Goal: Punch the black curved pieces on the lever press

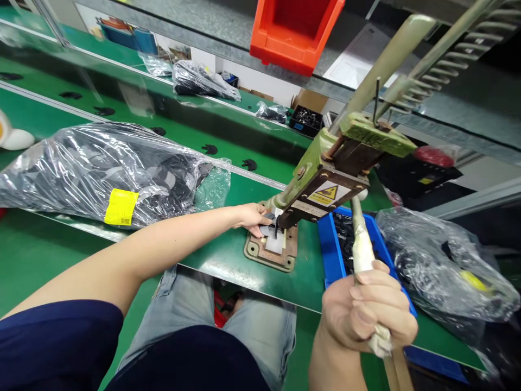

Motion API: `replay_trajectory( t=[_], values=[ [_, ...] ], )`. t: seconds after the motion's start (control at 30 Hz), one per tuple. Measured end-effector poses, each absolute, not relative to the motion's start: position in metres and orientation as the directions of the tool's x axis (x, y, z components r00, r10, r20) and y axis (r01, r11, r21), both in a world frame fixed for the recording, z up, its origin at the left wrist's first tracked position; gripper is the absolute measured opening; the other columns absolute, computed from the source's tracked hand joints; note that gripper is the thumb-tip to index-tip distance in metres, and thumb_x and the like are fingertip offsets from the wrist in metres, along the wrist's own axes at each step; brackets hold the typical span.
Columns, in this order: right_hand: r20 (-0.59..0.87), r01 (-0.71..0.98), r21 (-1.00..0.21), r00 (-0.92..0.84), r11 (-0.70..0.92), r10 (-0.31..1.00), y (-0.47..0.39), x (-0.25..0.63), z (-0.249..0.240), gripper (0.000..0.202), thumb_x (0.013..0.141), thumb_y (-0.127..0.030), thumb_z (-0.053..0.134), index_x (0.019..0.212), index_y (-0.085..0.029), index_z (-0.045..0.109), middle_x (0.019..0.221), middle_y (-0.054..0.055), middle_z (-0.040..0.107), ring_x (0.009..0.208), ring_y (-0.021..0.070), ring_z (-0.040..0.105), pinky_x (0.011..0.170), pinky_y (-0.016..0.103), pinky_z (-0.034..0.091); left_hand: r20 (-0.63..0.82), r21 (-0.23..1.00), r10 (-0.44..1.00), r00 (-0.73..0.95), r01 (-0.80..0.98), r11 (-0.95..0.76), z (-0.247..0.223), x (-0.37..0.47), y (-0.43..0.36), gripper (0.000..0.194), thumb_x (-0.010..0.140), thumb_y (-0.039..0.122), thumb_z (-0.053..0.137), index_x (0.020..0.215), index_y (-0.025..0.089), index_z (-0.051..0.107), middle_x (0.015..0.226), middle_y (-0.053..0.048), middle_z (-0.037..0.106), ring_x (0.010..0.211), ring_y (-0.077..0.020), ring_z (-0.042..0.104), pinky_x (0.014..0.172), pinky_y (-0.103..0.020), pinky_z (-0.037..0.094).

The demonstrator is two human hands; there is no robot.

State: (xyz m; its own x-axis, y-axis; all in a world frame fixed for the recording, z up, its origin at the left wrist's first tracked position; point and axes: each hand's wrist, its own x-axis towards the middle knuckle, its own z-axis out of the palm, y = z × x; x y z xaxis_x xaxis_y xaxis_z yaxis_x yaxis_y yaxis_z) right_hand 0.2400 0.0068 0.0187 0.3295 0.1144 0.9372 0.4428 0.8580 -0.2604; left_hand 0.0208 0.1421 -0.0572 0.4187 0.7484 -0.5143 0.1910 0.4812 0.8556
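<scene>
My left hand (pixel 253 218) is closed on a small dark part (pixel 267 219) at the base plate (pixel 265 259) of a green hand press (pixel 315 157). The part sits under the press head, partly hidden by my fingers. My right hand (pixel 372 307) is wrapped round the press lever (pixel 361 244), whose grip is covered in pale wrapping. A warning label (pixel 329 192) is on the front of the press.
A plastic bag of dark parts (pixel 93 163) lies at left. Loose dark pieces (pixel 209 149) lie on the green surface behind a rail. A blue bin (pixel 331 250) and a clear bag (pixel 448 266) are at right. An orange bin (pixel 295 35) hangs above.
</scene>
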Motion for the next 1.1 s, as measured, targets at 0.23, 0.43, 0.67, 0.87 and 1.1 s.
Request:
replay_trajectory(
  t=[0.23,0.43,0.67,0.87,1.1],
  values=[
    [0.976,0.295,-0.163,0.188,0.941,0.110,0.035,0.257,0.104,0.042,0.081,-0.043,0.077,0.118,-0.023,0.069,0.097,0.004,0.065,0.089,0.0220,0.069,0.092,0.050,0.056,-0.424,0.902,0.806,0.413,0.108,0.419,-0.058,0.020,0.126,0.031,0.095,0.040,0.075,0.104,0.016,0.059,0.072,-0.004,0.072,0.058,-0.0203,0.076,0.057,-0.028,0.066],
    [0.893,0.395,-0.447,0.253,0.802,0.373,0.038,0.262,0.094,0.050,0.092,-0.030,0.067,0.139,-0.017,0.056,0.131,0.012,0.060,0.125,0.0261,0.063,0.108,0.048,0.049,-0.247,0.966,0.885,0.395,0.027,0.257,-0.038,-0.007,0.082,0.044,0.091,0.052,0.078,0.087,0.017,0.053,0.070,0.001,0.067,0.054,-0.0117,0.070,0.055,-0.024,0.063],
    [0.523,0.351,-0.765,-0.150,0.540,0.839,-0.005,0.215,-0.050,0.026,0.093,-0.029,0.069,0.118,-0.020,0.066,0.099,0.008,0.077,0.087,0.0190,0.075,0.078,0.033,0.062,-0.160,0.982,0.875,0.457,-0.018,0.189,-0.012,-0.025,0.022,0.050,0.086,0.063,0.076,0.088,0.019,0.054,0.073,0.002,0.066,0.061,-0.0144,0.071,0.057,-0.029,0.064],
    [0.466,0.389,-0.767,-0.211,0.511,0.860,-0.028,0.201,-0.059,0.013,0.098,-0.030,0.062,0.105,-0.022,0.068,0.094,0.005,0.075,0.084,0.0174,0.072,0.080,0.033,0.058,-0.149,0.989,0.871,0.469,0.052,0.141,-0.011,-0.019,0.000,0.046,0.089,0.062,0.072,0.093,0.019,0.056,0.075,0.003,0.059,0.061,-0.0148,0.067,0.057,-0.030,0.060],
    [0.505,0.487,-0.671,-0.254,0.560,0.825,-0.036,0.210,-0.052,0.009,0.096,-0.030,0.063,0.097,-0.021,0.067,0.091,0.005,0.072,0.085,0.0178,0.066,0.080,0.033,0.053,0.271,0.779,0.885,0.379,0.454,-0.433,0.001,-0.014,-0.018,0.028,0.096,0.048,0.066,0.089,0.021,0.066,0.092,-0.004,0.064,0.088,-0.0198,0.059,0.082,-0.033,0.048]
  ],
)
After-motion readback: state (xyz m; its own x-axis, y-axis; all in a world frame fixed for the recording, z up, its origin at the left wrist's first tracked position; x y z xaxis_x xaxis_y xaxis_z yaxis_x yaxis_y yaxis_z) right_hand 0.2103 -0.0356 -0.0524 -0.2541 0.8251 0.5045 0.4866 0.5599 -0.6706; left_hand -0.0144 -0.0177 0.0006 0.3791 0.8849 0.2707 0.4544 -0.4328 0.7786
